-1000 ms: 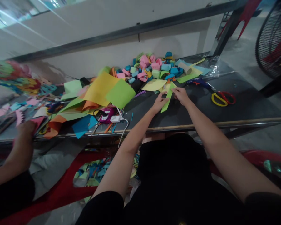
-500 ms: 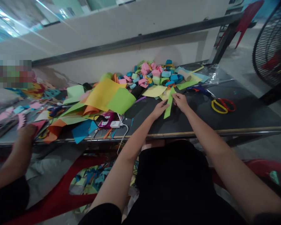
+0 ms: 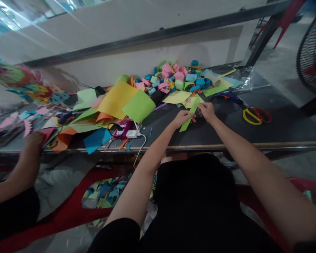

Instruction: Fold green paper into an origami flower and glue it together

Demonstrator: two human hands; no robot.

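Note:
A green paper strip [image 3: 186, 123] slants above the dark tabletop, held in front of me. My left hand [image 3: 183, 118] is closed on the strip's middle, thumb on top. At its upper end, my right hand [image 3: 206, 110] pinches the edge between thumb and fingers. Just beyond lie pale yellow paper pieces [image 3: 177, 97]. A heap of small folded paper pieces [image 3: 179, 76] in pink, blue, green and yellow sits behind them. To the right of my right hand are scissors [image 3: 256, 116] with red and yellow handles.
Large yellow [image 3: 118, 100] and green sheets [image 3: 139, 106] lie curled on the left. A purple power socket [image 3: 123, 130] with a white plug and cable [image 3: 140, 149] is near the front edge. A co-worker's hand [image 3: 34, 138] works at far left. A fan [image 3: 313, 58] stands right.
The green strip has tilted more to the left at its lower end. My left hand has closed further round it. The whole view has shifted slightly.

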